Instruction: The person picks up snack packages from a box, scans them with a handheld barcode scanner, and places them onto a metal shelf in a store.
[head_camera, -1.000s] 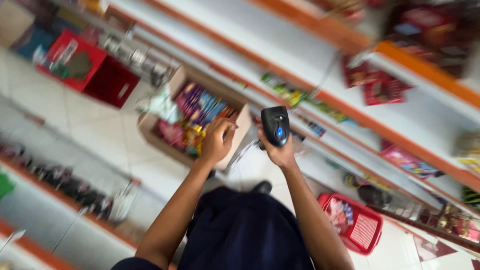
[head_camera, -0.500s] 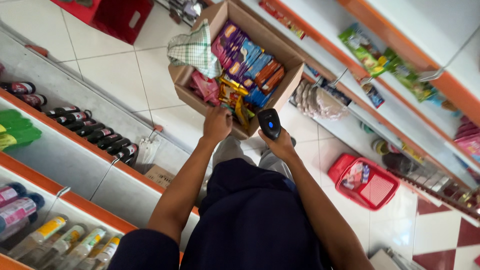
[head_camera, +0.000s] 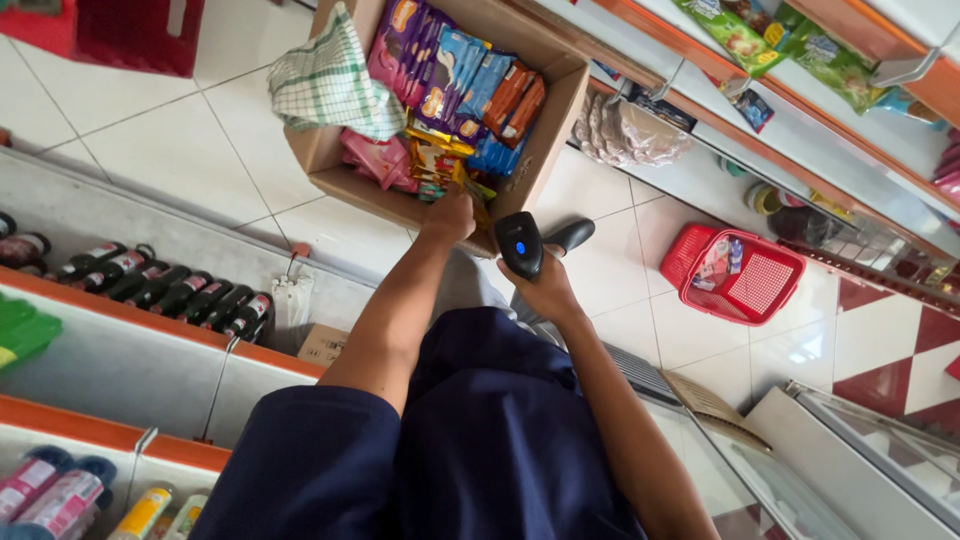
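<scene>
- The cardboard box (head_camera: 345, 170) sits on the tiled floor, packed with glossy snack packets (head_camera: 455, 75) in purple, blue and orange, and a checked cloth (head_camera: 325, 85) draped over one corner.
- The left hand (head_camera: 452, 215) reaches over the box's near rim; its fingers are hidden, so I cannot tell what they grip.
- The right hand (head_camera: 545, 292) is wrapped round a black scanner (head_camera: 520, 243) (smooth plastic, a blue light on it), just beside the box.
- A red mesh basket (head_camera: 765, 285) holds a few packets, well apart to the right.
- Dark bottles (head_camera: 165, 290) lie in a row on the shelf.

I see a small grocery shop: stocked shelves (head_camera: 150, 340) at left and upper right, a red shopping basket (head_camera: 745, 275), tiled floor (head_camera: 160, 150).
</scene>
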